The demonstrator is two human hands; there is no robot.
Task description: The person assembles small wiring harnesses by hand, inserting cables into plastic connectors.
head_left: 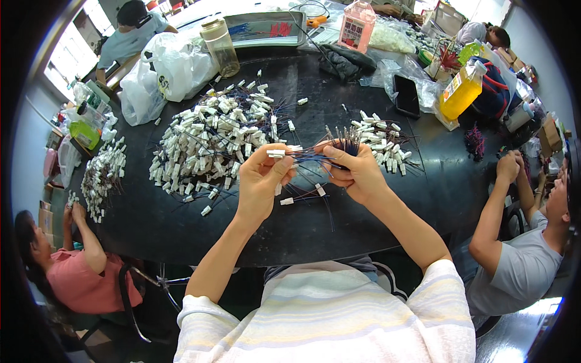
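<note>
My left hand [263,178] pinches a small white plastic connector [276,153] with thin dark wires on it. In my right hand [357,171] is a bundle of dark wires [345,144], their metallic-looking tips pointing up and away from me. Blue and reddish wires [310,156] run between the two hands. A large pile of white connectors with wires [206,142] lies beyond and left of my left hand. Just past my right hand is a smaller pile of white connectors [384,142]. A few loose connectors [286,201] rest on the black table below my hands.
At the back left stand white plastic bags [181,66] and a clear bottle [220,48]. Farther back are a grey tray [266,30] and a pink jug [357,25]. A phone [406,95] and a yellow bottle [462,91] lie right. Co-workers sit on both sides, their hands busy.
</note>
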